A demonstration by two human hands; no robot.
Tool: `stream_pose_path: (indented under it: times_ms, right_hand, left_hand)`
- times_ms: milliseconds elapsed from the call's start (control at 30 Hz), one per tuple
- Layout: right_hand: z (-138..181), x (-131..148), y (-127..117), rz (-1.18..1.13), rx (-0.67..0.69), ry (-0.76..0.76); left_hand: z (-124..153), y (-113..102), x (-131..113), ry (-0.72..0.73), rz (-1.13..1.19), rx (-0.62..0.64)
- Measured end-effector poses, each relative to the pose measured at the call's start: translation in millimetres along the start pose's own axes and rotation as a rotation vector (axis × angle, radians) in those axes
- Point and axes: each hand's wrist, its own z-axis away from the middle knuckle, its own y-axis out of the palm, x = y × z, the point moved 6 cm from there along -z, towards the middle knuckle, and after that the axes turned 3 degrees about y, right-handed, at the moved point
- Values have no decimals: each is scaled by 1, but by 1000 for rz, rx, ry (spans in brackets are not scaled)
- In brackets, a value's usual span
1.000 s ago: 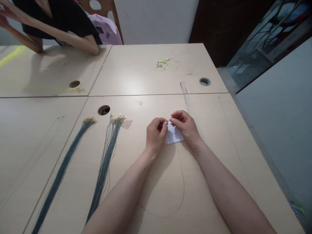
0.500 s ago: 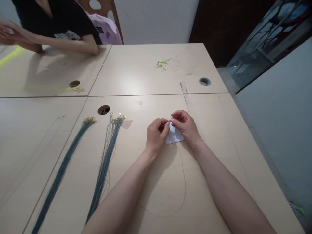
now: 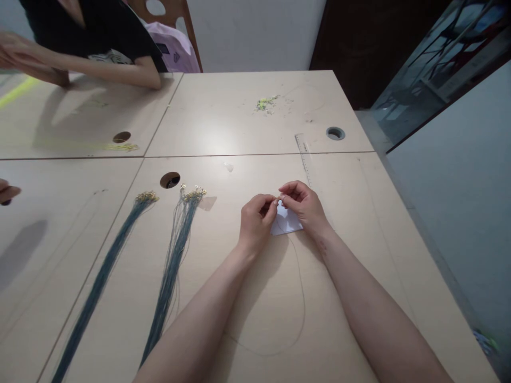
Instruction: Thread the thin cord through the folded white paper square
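My left hand (image 3: 257, 218) is closed in a pinch, its thumb and finger meeting over a piece of white paper (image 3: 286, 223) on the table. Close against it, my right hand (image 3: 302, 205) pinches too, fingertips nearly touching the left ones. A thin cord (image 3: 303, 298) runs from between the hands over the paper and curves in a wide loop toward my left forearm. The cord's end at the fingertips is too small to make out. To the left lie two bundles of dark teal cords (image 3: 175, 255), (image 3: 107, 266) with gold-coloured clasps at their far ends.
A clear ruler (image 3: 303, 151) lies beyond my right hand. Cord scraps (image 3: 265, 103) are heaped at the back. Small clear plastic pieces (image 3: 208, 203) lie near the clasps. Across the table sits a person in black (image 3: 99, 42); another hand (image 3: 8, 192) shows at the left edge.
Another person's hand has come in at the left edge, casting a shadow on the table. The seated person's hands have shifted slightly. My hands have barely moved.
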Motion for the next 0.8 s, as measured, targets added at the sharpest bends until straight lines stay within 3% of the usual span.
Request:
stream_pose_path:
  times_ms: [267,800]
  right_hand:
    - [1,3,1,18,37,-61]
    - [1,-1,0,16,10,-31]
  left_hand:
    - [0,1,5,-40,41,15]
    - [0,4,5,-77,90,54]
